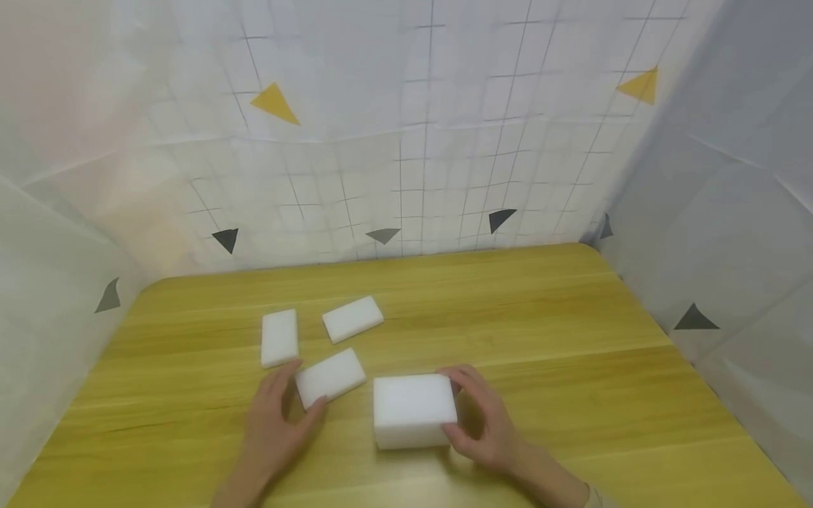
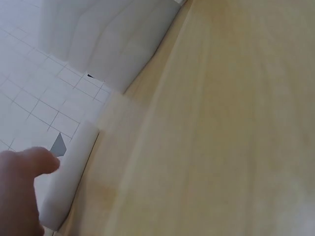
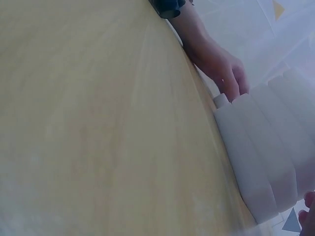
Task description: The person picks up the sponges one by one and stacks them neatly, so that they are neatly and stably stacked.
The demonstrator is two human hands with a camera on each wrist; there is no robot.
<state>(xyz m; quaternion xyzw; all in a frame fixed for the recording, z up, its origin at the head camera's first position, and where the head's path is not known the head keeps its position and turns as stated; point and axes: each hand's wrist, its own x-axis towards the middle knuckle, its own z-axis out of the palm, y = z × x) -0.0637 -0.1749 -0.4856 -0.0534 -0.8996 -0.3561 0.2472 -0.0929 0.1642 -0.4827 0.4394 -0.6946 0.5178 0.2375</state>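
A flat white sponge block lies on the table in front of my left hand, whose thumb and fingers span it at its near edge and left end. In the left wrist view a digit overlaps the end of this sponge. To its right stands a stack of white sponges, several layers high. My right hand holds the stack's right end, thumb at the near side and fingers at the far side. The right wrist view shows the layers of the stack side-on, with the left hand beyond it.
Two more white sponges lie flat farther back: one upright in the head view at the left, one slanted to its right. The wooden table meets a white patterned sheet at the back and sides.
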